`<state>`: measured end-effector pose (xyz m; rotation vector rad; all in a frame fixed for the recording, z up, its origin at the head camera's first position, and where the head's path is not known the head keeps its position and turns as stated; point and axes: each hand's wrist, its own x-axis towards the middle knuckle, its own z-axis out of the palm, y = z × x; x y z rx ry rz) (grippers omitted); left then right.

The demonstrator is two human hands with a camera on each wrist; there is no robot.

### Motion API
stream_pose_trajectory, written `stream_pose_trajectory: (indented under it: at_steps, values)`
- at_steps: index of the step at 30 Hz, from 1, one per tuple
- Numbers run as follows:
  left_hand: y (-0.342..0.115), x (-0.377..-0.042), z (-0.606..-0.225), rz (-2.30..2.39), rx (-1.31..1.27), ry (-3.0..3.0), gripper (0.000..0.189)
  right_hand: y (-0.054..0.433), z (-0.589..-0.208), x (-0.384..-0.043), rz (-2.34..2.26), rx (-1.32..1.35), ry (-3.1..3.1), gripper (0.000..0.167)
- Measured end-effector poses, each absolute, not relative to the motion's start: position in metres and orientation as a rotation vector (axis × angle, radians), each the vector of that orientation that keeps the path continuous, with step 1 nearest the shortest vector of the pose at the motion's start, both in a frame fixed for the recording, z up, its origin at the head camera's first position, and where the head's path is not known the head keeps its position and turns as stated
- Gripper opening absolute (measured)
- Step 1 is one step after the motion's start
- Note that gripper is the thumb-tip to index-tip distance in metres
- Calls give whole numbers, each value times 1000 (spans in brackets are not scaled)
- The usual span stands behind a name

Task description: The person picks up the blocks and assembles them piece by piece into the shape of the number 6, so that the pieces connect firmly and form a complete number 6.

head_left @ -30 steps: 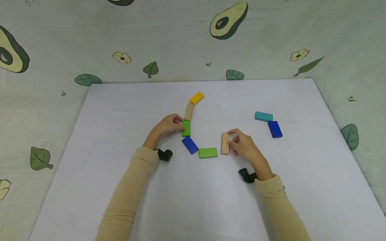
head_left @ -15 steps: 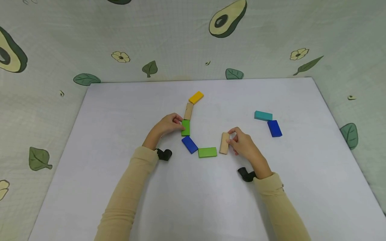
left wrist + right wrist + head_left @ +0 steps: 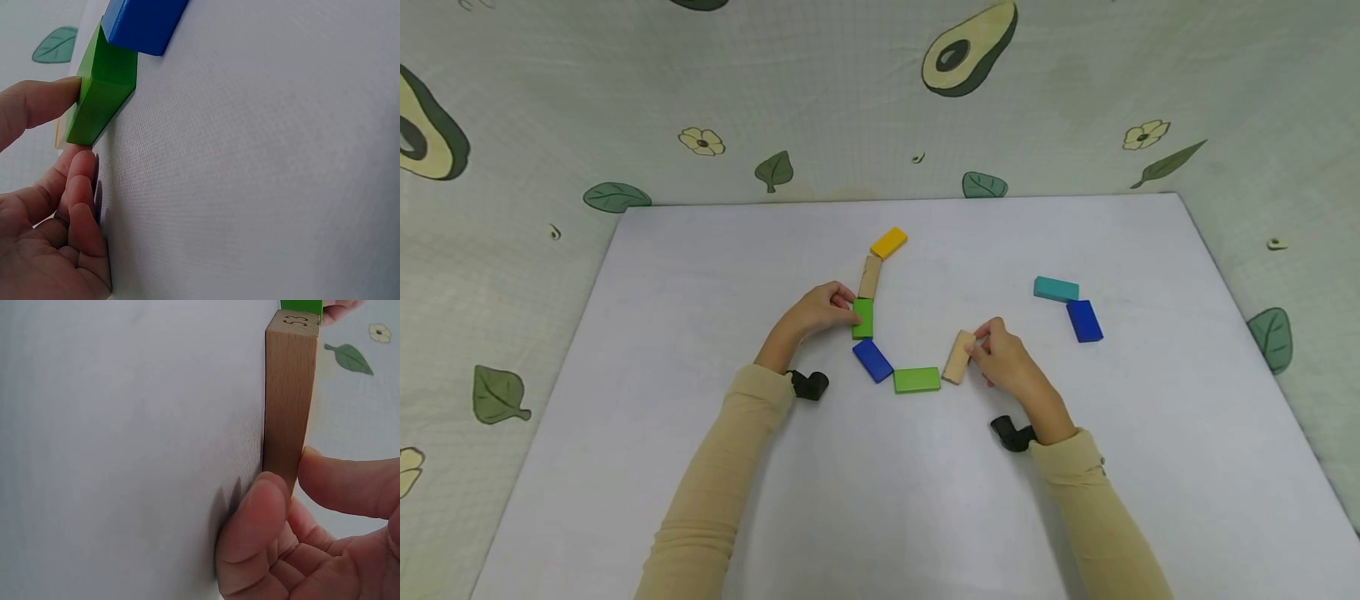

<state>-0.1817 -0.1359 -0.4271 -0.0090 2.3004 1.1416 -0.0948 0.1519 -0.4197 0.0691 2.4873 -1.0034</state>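
Several flat wooden blocks form a curved line on the white table. My left hand (image 3: 820,312) rests at the green block (image 3: 863,319) in its left arm, the thumb on its top edge and the fingers by its side, as the left wrist view shows. My right hand (image 3: 1006,357) pinches a plain wood block (image 3: 958,358) between thumb and fingers. This block lies slanted, its near end beside a second green block (image 3: 917,380). In the right wrist view the wood block's end (image 3: 297,323) bears the number 53. A blue block (image 3: 872,360) joins the two green ones.
Beyond the left hand stand another plain block (image 3: 870,277) and a yellow block (image 3: 889,242). Off to the right lie a teal block (image 3: 1056,289) and a blue block (image 3: 1084,321), corner to corner. A patterned cloth (image 3: 850,100) hangs behind the white table (image 3: 880,500).
The right hand has turned the plain wood block from nearly straight to a slant, its near end shifting left toward the green block. The left hand has stayed at its green block.
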Motion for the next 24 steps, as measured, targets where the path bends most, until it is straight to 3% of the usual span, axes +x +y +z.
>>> stream_pose_trajectory:
  at_steps: [24]
  values:
    - [-135,-183,-426,1114,-33,2297,41,151,-415,-95,-994,116,2469,23]
